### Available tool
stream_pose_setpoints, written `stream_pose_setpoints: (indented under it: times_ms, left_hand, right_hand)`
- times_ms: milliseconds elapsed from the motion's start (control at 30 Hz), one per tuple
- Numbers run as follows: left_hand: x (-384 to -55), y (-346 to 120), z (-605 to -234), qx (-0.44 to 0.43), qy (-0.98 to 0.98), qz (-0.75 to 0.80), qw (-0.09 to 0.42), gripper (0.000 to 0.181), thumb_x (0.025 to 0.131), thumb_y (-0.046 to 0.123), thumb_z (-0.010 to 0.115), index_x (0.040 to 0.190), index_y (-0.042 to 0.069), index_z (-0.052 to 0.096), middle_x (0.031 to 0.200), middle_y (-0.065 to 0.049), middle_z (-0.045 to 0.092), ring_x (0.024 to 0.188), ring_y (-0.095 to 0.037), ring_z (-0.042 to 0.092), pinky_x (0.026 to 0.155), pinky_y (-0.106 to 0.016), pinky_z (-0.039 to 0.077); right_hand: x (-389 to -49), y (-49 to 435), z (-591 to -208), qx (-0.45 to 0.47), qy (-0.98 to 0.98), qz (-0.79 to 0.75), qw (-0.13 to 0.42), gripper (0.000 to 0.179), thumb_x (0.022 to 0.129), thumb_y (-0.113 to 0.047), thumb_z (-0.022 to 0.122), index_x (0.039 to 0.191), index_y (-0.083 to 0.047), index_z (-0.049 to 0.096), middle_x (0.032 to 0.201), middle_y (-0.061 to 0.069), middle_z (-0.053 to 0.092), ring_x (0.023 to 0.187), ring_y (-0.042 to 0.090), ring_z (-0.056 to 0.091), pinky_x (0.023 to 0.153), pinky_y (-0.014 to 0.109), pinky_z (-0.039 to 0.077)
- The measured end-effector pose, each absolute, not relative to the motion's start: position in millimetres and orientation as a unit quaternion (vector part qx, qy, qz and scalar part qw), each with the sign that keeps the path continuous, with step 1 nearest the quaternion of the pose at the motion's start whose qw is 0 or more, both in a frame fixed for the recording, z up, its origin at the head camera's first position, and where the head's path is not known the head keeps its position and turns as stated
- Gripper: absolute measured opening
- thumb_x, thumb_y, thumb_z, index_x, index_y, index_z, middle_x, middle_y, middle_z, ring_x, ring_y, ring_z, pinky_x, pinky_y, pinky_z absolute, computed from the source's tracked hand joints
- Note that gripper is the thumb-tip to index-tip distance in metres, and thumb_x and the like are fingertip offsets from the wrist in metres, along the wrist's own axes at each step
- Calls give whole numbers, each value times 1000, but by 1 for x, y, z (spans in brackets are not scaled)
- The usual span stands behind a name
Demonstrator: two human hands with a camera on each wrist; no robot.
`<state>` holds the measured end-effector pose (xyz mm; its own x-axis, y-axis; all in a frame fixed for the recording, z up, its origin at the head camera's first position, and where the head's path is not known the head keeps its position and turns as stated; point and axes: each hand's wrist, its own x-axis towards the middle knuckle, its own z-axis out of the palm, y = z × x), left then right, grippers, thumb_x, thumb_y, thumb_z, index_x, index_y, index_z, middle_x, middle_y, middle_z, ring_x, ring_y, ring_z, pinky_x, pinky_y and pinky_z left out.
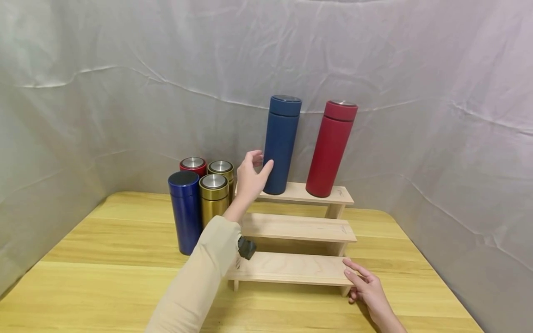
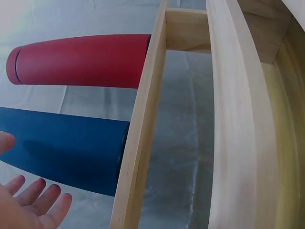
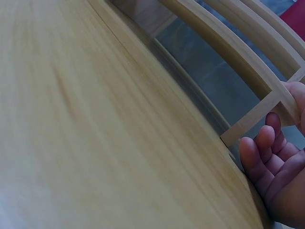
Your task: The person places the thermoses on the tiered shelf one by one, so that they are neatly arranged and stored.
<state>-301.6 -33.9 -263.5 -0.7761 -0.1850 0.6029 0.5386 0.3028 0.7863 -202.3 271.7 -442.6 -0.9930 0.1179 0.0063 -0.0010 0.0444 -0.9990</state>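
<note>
A tall matte blue thermos bottle stands upright on the top step of a three-step wooden display stand. My left hand is at its left side, fingers spread and loosely bent, thumb tip overlapping the bottle. The left wrist view shows the fingers apart from the blue bottle, below its side. To the right on the same step is a matte red thermos bottle. My right hand grips the right end of the lowest step, thumb and forefinger at the board's edge, other fingers curled beneath beside the leg.
Left of the stand, several shorter thermos bottles stand grouped on the wooden table: a glossy blue one, a gold one, another gold one and a red one. A grey cloth hangs behind and around the table.
</note>
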Motion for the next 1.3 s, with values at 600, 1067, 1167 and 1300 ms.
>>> stream_pose_setpoints:
  times_ms: [600, 1067, 1167, 1300]
  left_hand:
    - [-279, -42, -277, -155, -719, -594, 327, 16, 83, 9, 60, 94, -3, 62, 86, -13, 64, 75, -21, 59, 64, -29, 50]
    - [-257, -51, -284, -176, -731, -583, 307, 11, 82, 7, 62, 87, -1, 64, 77, -9, 63, 66, -17, 55, 58, -22, 44]
    - [-254, -53, -286, -180, -728, -591, 297, 11, 82, 6, 62, 88, -3, 64, 75, -9, 62, 65, -17, 54, 58, -21, 44]
    - [-250, -54, -291, -179, -727, -598, 286, 12, 82, 4, 62, 88, -5, 64, 74, -9, 62, 62, -15, 53, 56, -20, 42]
  right_hand:
    - [-201, 272, -443, -45, -719, 692, 43, 22, 83, -14, 62, 103, -24, 66, 81, 3, 64, 40, 8, 43, 41, 25, 45]
    - [-201, 271, -441, -46, -725, 686, 41, 27, 83, -15, 63, 110, -15, 64, 90, -3, 64, 41, 9, 43, 42, 26, 46]
    - [-201, 271, -441, -46, -725, 685, 41, 27, 83, -15, 63, 110, -15, 64, 92, -6, 64, 41, 9, 43, 42, 26, 46]
    - [-201, 271, -442, -46, -725, 686, 42, 28, 83, -15, 63, 111, -15, 63, 94, -9, 63, 41, 9, 43, 42, 26, 46]
